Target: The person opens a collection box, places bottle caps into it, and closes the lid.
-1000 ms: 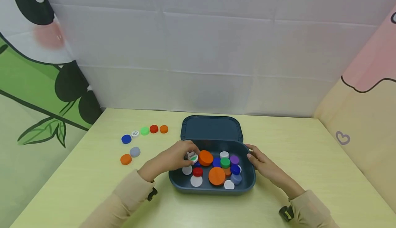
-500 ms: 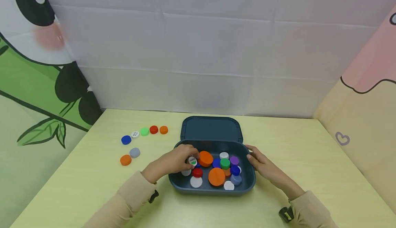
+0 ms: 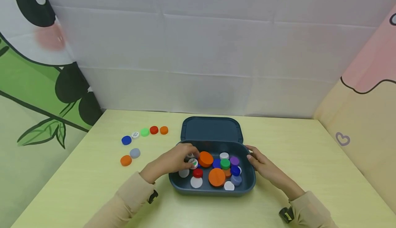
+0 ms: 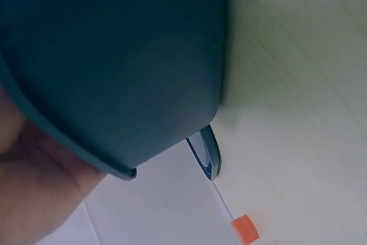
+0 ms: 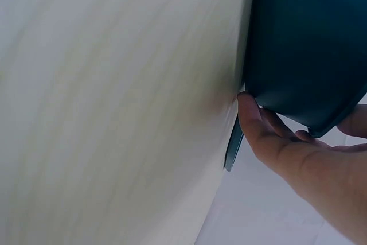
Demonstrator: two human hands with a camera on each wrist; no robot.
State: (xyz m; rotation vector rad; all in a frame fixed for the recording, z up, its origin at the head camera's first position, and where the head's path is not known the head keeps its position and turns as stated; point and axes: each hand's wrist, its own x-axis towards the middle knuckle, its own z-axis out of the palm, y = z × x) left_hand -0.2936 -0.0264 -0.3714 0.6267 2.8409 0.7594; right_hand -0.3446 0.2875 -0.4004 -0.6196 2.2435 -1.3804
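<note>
Mostly white round cap (image 3: 194, 163) with green marking.

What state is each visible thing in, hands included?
Box: uncovered, upright on table
Lid: off, behind the box
Boxed caps: loose, mixed colours
Seven outer caps: lying on the table
Left hand: pinching a white cap
Right hand: gripping the box's right end

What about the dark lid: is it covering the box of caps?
No, in the head view the dark lid lies behind the box, leaving caps inside in plain sight.
</note>
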